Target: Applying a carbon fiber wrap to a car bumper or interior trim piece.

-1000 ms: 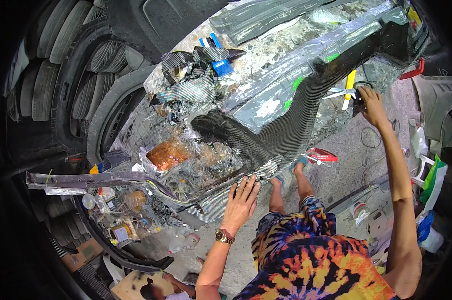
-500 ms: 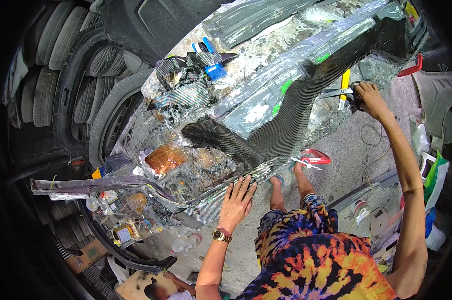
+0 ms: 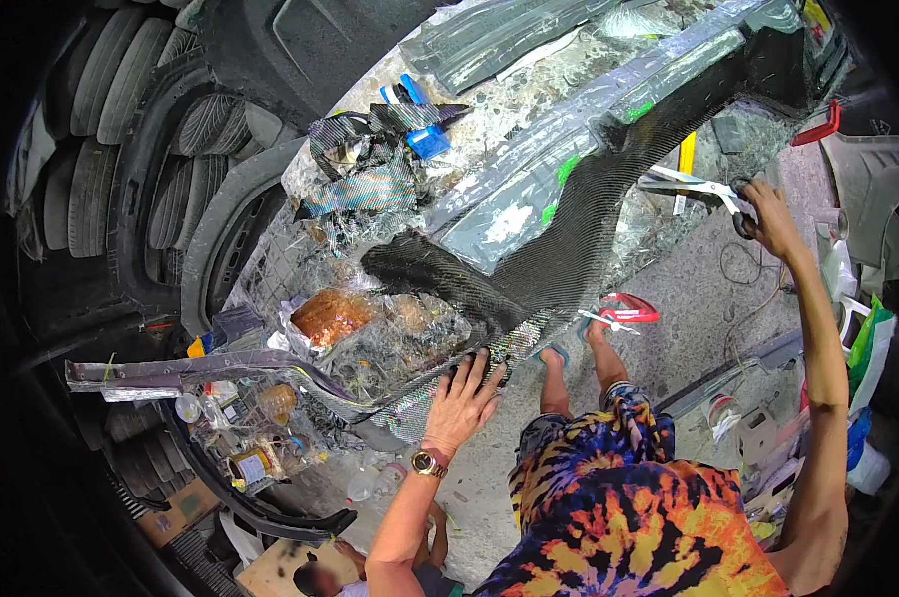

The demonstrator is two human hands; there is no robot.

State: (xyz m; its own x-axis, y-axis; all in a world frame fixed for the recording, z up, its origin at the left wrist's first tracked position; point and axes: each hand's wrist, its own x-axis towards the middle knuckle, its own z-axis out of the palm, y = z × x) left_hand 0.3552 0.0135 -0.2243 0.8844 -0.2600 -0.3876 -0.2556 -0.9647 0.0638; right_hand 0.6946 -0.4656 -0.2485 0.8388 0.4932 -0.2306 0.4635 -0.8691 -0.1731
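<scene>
In the head view, we are grasping the silver-bladed scissors with black loop handles in the right hand, and the handle loops are now standing apart. Half a second ago the hand was sitting higher and closer to the cloth; now it is lying farther out to the right, and more of the blades is showing. Their tips are pointing at the long black sheet of twill-woven cloth, which is lying across the grey moulded panel. Beneath the blades, the flat yellow-handled cutter is staying in place. Our left hand is resting open, fingers spread, on the cloth's silvery near edge, slightly farther left than before.
</scene>
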